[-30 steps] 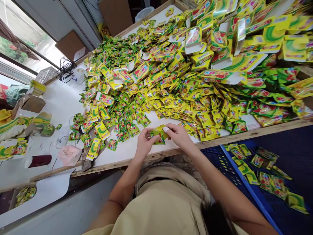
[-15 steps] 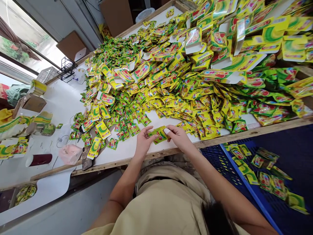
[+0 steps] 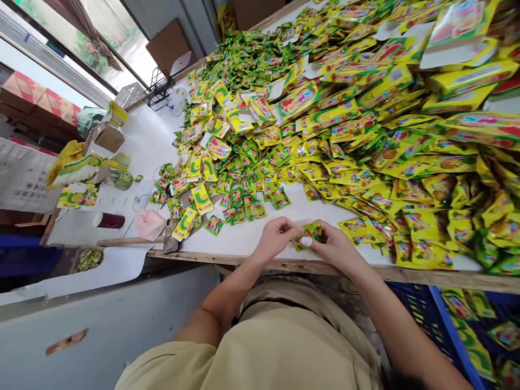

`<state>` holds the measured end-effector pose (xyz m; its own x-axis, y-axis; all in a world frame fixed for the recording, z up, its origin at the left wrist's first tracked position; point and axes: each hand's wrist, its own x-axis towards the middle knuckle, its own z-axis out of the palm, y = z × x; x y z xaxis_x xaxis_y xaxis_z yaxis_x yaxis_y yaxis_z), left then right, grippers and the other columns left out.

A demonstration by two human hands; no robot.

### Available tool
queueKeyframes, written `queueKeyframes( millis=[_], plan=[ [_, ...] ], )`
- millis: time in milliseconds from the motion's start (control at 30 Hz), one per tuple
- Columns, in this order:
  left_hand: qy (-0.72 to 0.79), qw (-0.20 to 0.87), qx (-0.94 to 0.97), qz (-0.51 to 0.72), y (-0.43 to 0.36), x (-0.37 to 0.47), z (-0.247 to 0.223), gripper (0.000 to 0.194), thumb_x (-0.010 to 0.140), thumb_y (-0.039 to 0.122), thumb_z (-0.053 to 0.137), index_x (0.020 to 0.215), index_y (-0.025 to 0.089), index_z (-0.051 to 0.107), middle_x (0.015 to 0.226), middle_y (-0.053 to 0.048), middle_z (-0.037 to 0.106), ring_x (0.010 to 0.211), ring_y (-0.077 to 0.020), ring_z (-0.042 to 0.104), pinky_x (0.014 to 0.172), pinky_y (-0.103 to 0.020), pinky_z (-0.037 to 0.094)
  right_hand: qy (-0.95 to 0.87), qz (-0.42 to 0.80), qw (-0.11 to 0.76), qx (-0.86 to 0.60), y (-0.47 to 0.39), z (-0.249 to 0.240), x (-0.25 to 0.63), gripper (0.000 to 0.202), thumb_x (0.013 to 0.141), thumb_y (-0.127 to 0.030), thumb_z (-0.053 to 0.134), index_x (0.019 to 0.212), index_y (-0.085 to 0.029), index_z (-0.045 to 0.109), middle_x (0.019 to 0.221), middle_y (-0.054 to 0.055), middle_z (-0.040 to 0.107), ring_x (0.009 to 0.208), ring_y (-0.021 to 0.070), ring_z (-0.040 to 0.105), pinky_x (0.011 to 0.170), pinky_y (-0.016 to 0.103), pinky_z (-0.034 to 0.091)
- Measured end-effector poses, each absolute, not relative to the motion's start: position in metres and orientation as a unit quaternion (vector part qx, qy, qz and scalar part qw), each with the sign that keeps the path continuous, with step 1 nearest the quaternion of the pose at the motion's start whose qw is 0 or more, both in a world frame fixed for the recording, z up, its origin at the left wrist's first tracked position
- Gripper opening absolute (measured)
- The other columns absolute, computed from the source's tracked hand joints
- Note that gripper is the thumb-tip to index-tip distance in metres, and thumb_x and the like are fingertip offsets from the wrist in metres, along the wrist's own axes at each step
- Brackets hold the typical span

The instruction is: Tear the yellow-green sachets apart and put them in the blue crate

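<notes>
Over the front edge of the table, my two hands are close together at a small green-and-yellow sachet (image 3: 312, 232) with a printed picture. My right hand (image 3: 335, 246) grips its right side, the thumb lying across the front. The fingers of my left hand (image 3: 276, 238) are pinched at its left edge and partly cover it. Whether it is one sachet or a few stacked cannot be told. Loose green sachets (image 3: 279, 197) lie just beyond my left hand. Yellow sachets (image 3: 359, 230) are spread to the right of my right hand.
A big heap of sachets and yellow cartons (image 3: 300, 100) covers the far and right table. At left are a phone (image 3: 171, 235), a pink bag (image 3: 149, 224), a dark red cup (image 3: 109, 220), a jar (image 3: 122, 179) and a black wire rack (image 3: 158, 88). A blue crate (image 3: 450, 319) stands below right.
The view has swung left, so the table contents appear farther right. My hands remain together at the sachet, and my left fingers now reach farther over its left side.
</notes>
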<state>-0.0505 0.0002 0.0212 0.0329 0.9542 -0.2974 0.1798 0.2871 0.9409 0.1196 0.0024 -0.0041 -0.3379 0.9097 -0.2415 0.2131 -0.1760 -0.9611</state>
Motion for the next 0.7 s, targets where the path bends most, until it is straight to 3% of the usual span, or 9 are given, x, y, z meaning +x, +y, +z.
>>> queueKeyframes(
  millis=[133,200,267,300,400,467,567,633,700],
  plan=[
    [0.735,0.182,0.532,0.378,0.028,-0.123,0.042,0.030,0.081,0.042,0.060,0.098,0.017,0.061,0.104,-0.011,0.061,0.102,-0.0232,0.054,0.090,-0.037,0.041,-0.550,0.571,0.309,-0.525,0.006,-0.008,0.126,0.029,0.072,-0.045,0.068,0.081,-0.022,0.053,0.066,-0.001,0.054,0.057,0.0140,0.048,0.051,0.027,0.041],
    [0.822,0.019,0.481,0.305,0.046,-0.171,0.051,0.052,0.076,0.045,0.065,0.117,0.014,0.053,0.124,-0.019,0.052,0.121,-0.0319,0.043,0.102,-0.046,0.033,-0.526,0.579,0.324,-0.532,0.008,-0.007,0.130,0.030,0.071,-0.045,0.069,0.078,-0.023,0.049,0.063,-0.002,0.053,0.053,0.0140,0.048,0.048,0.028,0.042],
    [0.897,-0.047,0.388,0.206,0.060,-0.212,0.058,0.076,0.071,0.047,0.070,0.130,0.010,0.042,0.135,-0.026,0.042,0.127,-0.0399,0.036,0.102,-0.053,0.030,-0.503,0.599,0.341,-0.522,0.009,-0.004,0.130,0.033,0.069,-0.045,0.071,0.076,-0.023,0.048,0.063,-0.002,0.053,0.051,0.0142,0.051,0.047,0.029,0.046],
    [0.917,-0.032,0.364,0.160,0.065,-0.228,0.060,0.084,0.067,0.048,0.073,0.132,0.008,0.038,0.135,-0.027,0.042,0.127,-0.0420,0.037,0.101,-0.054,0.030,-0.495,0.610,0.349,-0.512,0.009,-0.002,0.129,0.033,0.069,-0.046,0.071,0.077,-0.023,0.048,0.065,-0.002,0.054,0.051,0.0145,0.052,0.048,0.030,0.048],
    [0.925,0.019,0.365,0.098,0.074,-0.253,0.066,0.080,0.067,0.044,0.073,0.131,0.010,0.040,0.128,-0.023,0.053,0.123,-0.0395,0.044,0.099,-0.049,0.036,-0.478,0.634,0.365,-0.486,0.007,0.003,0.125,0.035,0.069,-0.048,0.070,0.081,-0.023,0.049,0.070,0.000,0.057,0.056,0.0156,0.056,0.049,0.031,0.053],
    [0.914,0.007,0.380,0.142,0.073,-0.251,0.073,0.075,0.069,0.043,0.071,0.130,0.012,0.040,0.124,-0.019,0.056,0.119,-0.0352,0.048,0.098,-0.045,0.039,-0.469,0.642,0.373,-0.478,0.006,0.007,0.124,0.035,0.070,-0.049,0.070,0.083,-0.022,0.050,0.072,0.000,0.057,0.061,0.0164,0.057,0.050,0.032,0.055],
    [0.846,0.028,0.428,0.317,0.062,-0.219,0.084,0.079,0.071,0.042,0.068,0.137,0.018,0.031,0.119,-0.013,0.057,0.108,-0.0259,0.056,0.093,-0.038,0.044,-0.450,0.644,0.390,-0.480,0.006,0.010,0.128,0.037,0.069,-0.048,0.071,0.084,-0.022,0.050,0.075,0.001,0.057,0.065,0.0162,0.057,0.051,0.032,0.056],
    [0.734,0.151,0.479,0.458,0.050,-0.181,0.085,0.088,0.069,0.043,0.071,0.140,0.024,0.023,0.117,-0.010,0.055,0.099,-0.0205,0.060,0.085,-0.032,0.049,-0.433,0.638,0.412,-0.486,0.008,0.009,0.132,0.040,0.067,-0.049,0.071,0.086,-0.022,0.050,0.078,0.001,0.057,0.067,0.0162,0.057,0.051,0.031,0.055],
    [0.601,0.328,0.516,0.515,0.034,-0.137,0.076,0.091,0.066,0.045,0.073,0.140,0.028,0.023,0.114,-0.008,0.056,0.100,-0.0200,0.061,0.083,-0.030,0.050,-0.421,0.619,0.437,-0.498,0.011,0.006,0.136,0.041,0.067,-0.050,0.070,0.089,-0.022,0.049,0.082,0.002,0.057,0.069,0.0164,0.057,0.050,0.030,0.054]
  ],
)
